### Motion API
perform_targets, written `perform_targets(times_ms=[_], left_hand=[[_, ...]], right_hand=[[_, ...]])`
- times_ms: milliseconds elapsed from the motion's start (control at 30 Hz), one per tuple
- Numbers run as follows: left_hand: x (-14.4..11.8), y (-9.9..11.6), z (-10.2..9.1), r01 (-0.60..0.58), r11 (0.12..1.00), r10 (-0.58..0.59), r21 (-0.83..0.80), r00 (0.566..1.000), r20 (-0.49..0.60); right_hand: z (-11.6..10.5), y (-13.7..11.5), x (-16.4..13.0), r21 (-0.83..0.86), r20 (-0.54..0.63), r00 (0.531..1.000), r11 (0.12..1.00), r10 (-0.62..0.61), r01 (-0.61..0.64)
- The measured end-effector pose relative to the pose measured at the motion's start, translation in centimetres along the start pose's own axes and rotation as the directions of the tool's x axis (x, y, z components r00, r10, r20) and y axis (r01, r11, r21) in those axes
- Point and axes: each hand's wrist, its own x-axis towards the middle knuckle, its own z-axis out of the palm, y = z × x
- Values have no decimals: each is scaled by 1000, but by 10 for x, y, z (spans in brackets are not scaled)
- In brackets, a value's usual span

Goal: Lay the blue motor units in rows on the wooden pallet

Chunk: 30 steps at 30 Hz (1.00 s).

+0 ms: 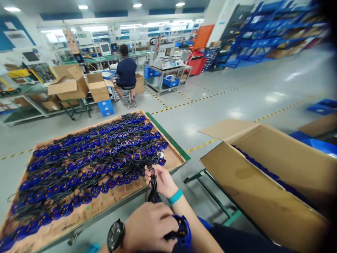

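While the right hand (162,181) pinches thin black cables (153,188), the left hand (150,226) grips a blue part (184,230) — round, glossy.

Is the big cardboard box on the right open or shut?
Open: the cardboard box has its flaps folded outward, and blue parts show inside.

Our left hand (149,226) sits low and close to the body, knuckles up, fingers curled shut in a loose fist, a dark watch on the wrist. Our right forearm crosses over it from the lower right and stretches forward and to the left, a teal band around the wrist. Our right hand (161,180) is further out than the left, palm turned toward us, its fingers (149,173) pinched together. The two hands are apart, not touching.
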Motion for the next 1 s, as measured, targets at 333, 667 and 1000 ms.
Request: perform_targets(times_ms=[333, 667, 1000], left_hand=[[180, -130, 60, -320, 869, 227, 377, 936, 270], [240, -231, 146, -415, 857, 288, 306, 878, 382], [224, -249, 188, -280, 921, 172, 272, 916, 362]], right_hand=[[-42, -203, 11, -114, 145, 866, 862, -478, 494], [-108, -243, 44, -199, -53, 797, 789, -602, 582], [-140, -233, 80, -274, -81, 789, 775, -609, 569]])
